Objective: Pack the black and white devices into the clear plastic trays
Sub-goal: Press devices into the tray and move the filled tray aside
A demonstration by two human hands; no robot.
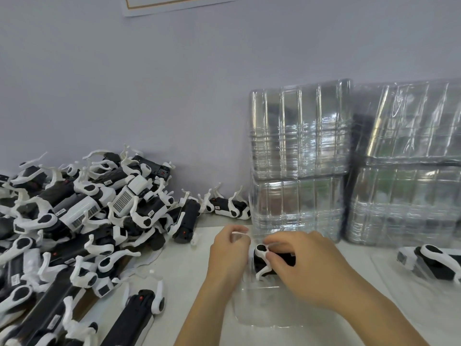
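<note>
A black and white device (262, 260) sits in a clear plastic tray (259, 313) lying flat on the white table in front of me. My right hand (304, 268) covers the device from the right, its fingertips curled onto the white arm and black body. My left hand (228, 253) is just left of it, its fingers pinching a thin white arm near the tray's far edge. Much of the device is hidden under my right hand.
A big heap of black and white devices (74, 221) covers the left of the table. Stacks of clear trays (299, 158) stand against the wall at the back right. Another device (431, 263) lies in a tray at the right edge.
</note>
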